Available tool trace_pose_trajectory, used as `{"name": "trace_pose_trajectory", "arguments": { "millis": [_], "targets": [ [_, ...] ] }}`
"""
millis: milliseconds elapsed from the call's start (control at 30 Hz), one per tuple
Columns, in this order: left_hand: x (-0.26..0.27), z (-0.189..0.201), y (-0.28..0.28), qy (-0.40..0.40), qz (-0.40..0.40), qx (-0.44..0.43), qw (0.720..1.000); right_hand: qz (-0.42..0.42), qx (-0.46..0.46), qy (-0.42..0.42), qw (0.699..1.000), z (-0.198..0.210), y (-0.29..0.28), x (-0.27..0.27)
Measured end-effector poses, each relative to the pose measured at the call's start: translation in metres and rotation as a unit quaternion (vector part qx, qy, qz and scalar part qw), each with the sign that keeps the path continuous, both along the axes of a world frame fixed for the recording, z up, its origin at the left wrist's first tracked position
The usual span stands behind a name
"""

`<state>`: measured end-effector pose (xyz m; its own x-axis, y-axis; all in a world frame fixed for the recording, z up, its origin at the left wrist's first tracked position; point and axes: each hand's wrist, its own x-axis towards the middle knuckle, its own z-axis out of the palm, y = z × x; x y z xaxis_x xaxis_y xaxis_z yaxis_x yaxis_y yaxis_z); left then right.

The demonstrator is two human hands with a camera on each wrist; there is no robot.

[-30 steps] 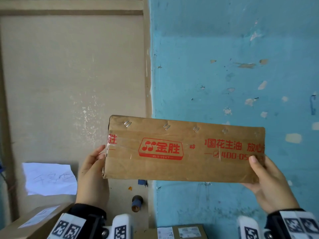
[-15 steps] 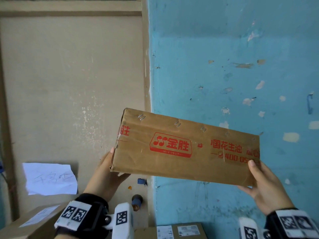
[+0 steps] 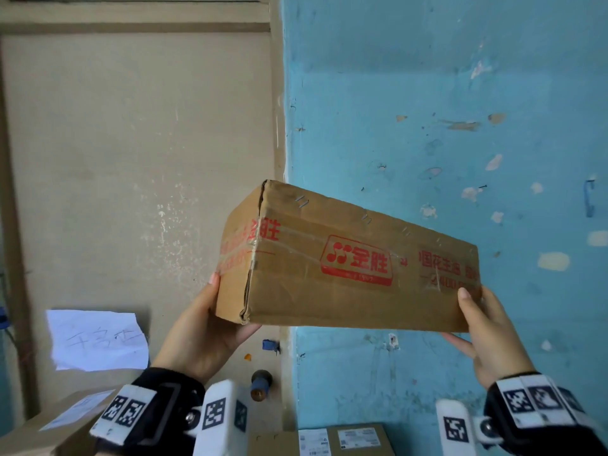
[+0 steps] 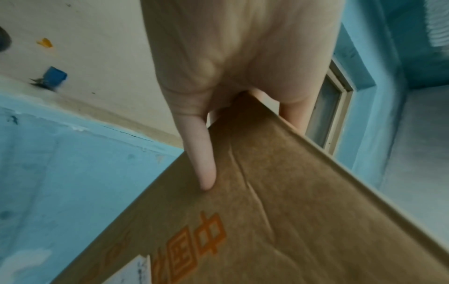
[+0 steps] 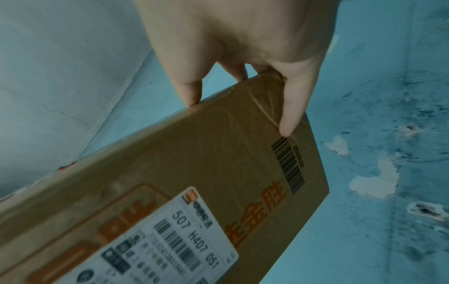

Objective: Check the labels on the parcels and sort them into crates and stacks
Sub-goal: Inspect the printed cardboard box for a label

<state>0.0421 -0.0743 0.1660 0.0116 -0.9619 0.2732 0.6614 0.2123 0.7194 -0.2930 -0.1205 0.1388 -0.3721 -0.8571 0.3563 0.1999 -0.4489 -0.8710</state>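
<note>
Brown cardboard box [image 3: 355, 264] with red print, white shipping label [image 5: 170, 240], blue wall [image 3: 444, 110], beige door [image 3: 131, 143]

Both hands are bare. The left hand [image 3: 200, 337] wears a black wrist cuff [image 3: 164, 399] bearing white plates printed with black square codes, and a white block [image 3: 220, 419] with more codes juts beside it. The right hand [image 3: 490, 340] carries a matching cuff [image 3: 539, 409] and block [image 3: 455, 429], its edges blurred, possibly fastened with a silver screw.
</note>
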Motion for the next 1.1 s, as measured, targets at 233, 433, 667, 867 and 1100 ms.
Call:
{"name": "trace_pose_trajectory", "arguments": {
  "millis": [233,433,667,867,1100],
  "targets": [
    [0.001,0.013,0.010,0.012,0.063,-0.059,0.996,-0.035,-0.045,0.105,0.993,0.016,-0.007,0.020],
    [-0.015,0.019,0.040,-0.070,0.118,-0.157,0.978,0.043,-0.115,0.115,0.986,0.042,0.017,0.059],
    [-0.030,0.022,0.066,-0.133,0.231,-0.223,0.938,0.097,-0.201,0.164,0.961,0.060,0.059,0.077],
    [-0.042,0.007,0.066,-0.144,0.320,-0.202,0.914,0.242,-0.151,0.141,0.948,0.058,0.095,0.079],
    [-0.065,-0.002,0.061,-0.165,0.336,-0.198,0.906,0.253,-0.183,0.153,0.938,0.049,0.090,0.087]
  ]
}}
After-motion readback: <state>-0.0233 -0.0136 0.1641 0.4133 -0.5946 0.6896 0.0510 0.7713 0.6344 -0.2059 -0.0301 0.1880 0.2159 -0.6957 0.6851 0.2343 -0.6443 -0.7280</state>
